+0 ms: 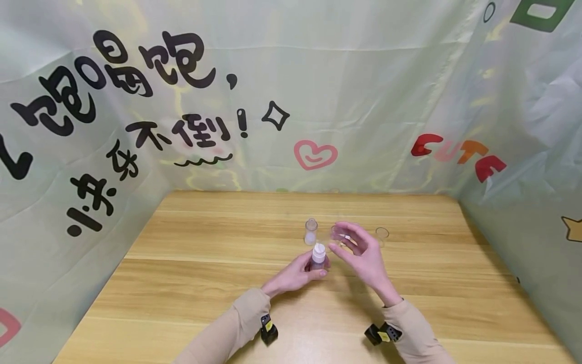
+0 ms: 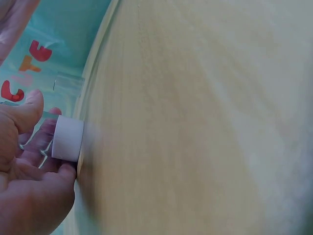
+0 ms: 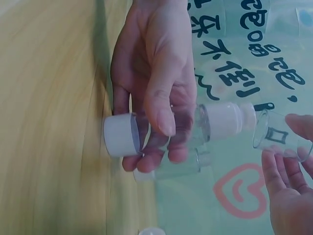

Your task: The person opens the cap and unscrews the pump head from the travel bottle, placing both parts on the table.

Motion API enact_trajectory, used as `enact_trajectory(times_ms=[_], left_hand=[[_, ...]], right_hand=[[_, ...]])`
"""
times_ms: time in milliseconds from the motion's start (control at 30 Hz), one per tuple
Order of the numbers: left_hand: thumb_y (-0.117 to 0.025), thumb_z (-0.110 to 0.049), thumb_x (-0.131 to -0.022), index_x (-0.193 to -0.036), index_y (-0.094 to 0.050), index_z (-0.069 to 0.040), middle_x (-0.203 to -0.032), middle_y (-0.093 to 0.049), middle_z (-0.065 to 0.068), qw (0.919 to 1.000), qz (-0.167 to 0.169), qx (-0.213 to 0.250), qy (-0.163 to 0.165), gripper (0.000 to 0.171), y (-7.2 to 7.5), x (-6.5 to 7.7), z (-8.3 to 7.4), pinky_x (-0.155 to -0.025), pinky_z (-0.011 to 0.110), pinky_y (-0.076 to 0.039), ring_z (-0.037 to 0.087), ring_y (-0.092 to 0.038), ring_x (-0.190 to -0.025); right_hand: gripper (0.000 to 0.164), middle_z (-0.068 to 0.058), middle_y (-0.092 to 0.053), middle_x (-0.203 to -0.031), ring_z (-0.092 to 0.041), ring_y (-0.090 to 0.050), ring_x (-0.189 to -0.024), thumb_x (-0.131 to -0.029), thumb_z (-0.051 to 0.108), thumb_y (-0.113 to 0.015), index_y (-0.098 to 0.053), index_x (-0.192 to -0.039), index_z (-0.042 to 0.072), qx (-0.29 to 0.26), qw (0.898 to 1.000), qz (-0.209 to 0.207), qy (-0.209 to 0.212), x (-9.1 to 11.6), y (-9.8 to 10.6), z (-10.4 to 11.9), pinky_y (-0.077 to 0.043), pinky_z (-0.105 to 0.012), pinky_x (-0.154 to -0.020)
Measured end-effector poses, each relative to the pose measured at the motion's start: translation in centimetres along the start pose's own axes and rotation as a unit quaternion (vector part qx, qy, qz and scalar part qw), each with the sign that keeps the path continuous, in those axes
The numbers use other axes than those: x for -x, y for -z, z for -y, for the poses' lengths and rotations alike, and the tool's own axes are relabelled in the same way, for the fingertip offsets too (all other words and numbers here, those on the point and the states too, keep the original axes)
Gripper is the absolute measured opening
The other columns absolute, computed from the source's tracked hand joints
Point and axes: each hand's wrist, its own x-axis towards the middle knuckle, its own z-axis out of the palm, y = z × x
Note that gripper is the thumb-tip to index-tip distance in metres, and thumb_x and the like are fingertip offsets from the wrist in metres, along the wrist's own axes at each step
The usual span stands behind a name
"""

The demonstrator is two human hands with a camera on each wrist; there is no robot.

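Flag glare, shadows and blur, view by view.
Head: soft shadow on the light-brown wooden table below the right hand; left wrist: table grain looks soft, pale glare toward the right side; right wrist: dark shadow band along the table, and the clear cylindrical cap shows the printed backdrop through it.

"CUTE" [image 1: 470,150] + Chin. txt [image 1: 132,81], bkgd. sheet [image 1: 364,96]

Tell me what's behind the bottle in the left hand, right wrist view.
A second clear bottle with white base, then the printed backdrop. The left hand and held bottle hide part of both.
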Motion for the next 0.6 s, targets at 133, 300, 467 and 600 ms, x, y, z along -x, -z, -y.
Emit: enact_trajectory(times_ms=[133, 300, 467, 600], left_hand=[[-0.062, -0.012, -0.098, -0.127, -0.058, -0.004, -0.123, -0.065, 0.013, 1.0000, 0.002, -0.001, -0.002, 0.030, 0.0, 0.0, 0.0, -0.110, 0.031, -0.044, 0.022, -0.062, -0.119], [-0.062, -0.011, -0.098, -0.125, -0.058, -0.004, -0.122, -0.065, 0.013, 1.0000, 0.002, -0.001, -0.005, 0.029, 0.0, -0.1, 0.0, -0.110, 0.029, -0.044, 0.021, -0.062, -0.118], [-0.063, -0.012, -0.098, -0.125, -0.058, -0.003, -0.122, -0.066, 0.013, 1.0000, -0.001, 0.002, -0.001, 0.029, 0.0, 0.0, 0.0, -0.112, 0.032, -0.043, 0.020, -0.062, -0.117], [-0.062, -0.012, -0.098, -0.125, -0.058, -0.004, -0.121, -0.066, 0.012, 1.0000, 0.000, -0.002, -0.002, 0.029, 0.0, -0.1, 0.1, -0.113, 0.034, -0.043, 0.019, -0.062, -0.117]], right_hand=[[0.050, 0.005, -0.067, -0.121, -0.004, -0.067, -0.111, -0.079, -0.020, -0.071, -0.053, -0.125, -0.019, -0.014, 1.000, 0.016, 0.011, 0.1, 0.7, -0.3, -0.055, -0.022, -0.098], [0.051, 0.001, -0.066, -0.122, -0.005, -0.066, -0.113, -0.077, -0.022, -0.070, -0.050, -0.124, -0.024, -0.030, 0.999, 0.038, 0.017, 0.4, 1.6, -0.8, -0.055, -0.023, -0.099], [0.050, -0.001, -0.067, -0.122, -0.006, -0.066, -0.113, -0.078, -0.022, -0.070, -0.050, -0.123, -0.025, -0.035, 0.998, 0.045, 0.014, 0.7, 2.5, -0.8, -0.054, -0.022, -0.100], [0.050, 0.006, -0.067, -0.122, -0.004, -0.066, -0.113, -0.076, -0.023, -0.070, -0.050, -0.123, -0.024, -0.021, 0.999, 0.046, 0.001, 1.2, 3.4, -0.9, -0.054, -0.020, -0.100]])
